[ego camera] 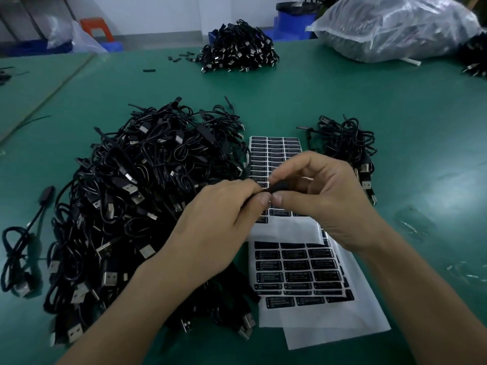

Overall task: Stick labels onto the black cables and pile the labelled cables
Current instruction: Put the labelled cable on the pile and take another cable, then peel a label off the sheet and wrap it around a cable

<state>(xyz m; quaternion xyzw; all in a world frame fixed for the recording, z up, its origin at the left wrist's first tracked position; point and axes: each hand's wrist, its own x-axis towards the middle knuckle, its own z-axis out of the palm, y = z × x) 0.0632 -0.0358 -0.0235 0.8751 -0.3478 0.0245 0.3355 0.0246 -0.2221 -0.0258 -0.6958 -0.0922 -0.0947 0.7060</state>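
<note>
My left hand and my right hand meet above the label sheets and pinch a small black cable controller between fingertips and thumbs. A big heap of black USB cables lies to the left, partly under my left forearm. A smaller pile of cables sits to the right, behind my right hand. One sheet of black labels lies behind my hands; another label sheet lies below them on white backing paper. Whether a label is on the held piece is hidden by my fingers.
A further cable pile sits at the far middle of the green table. A clear plastic bag lies at the far right. A single loose cable lies at the left edge. Clear scraps lie on the right.
</note>
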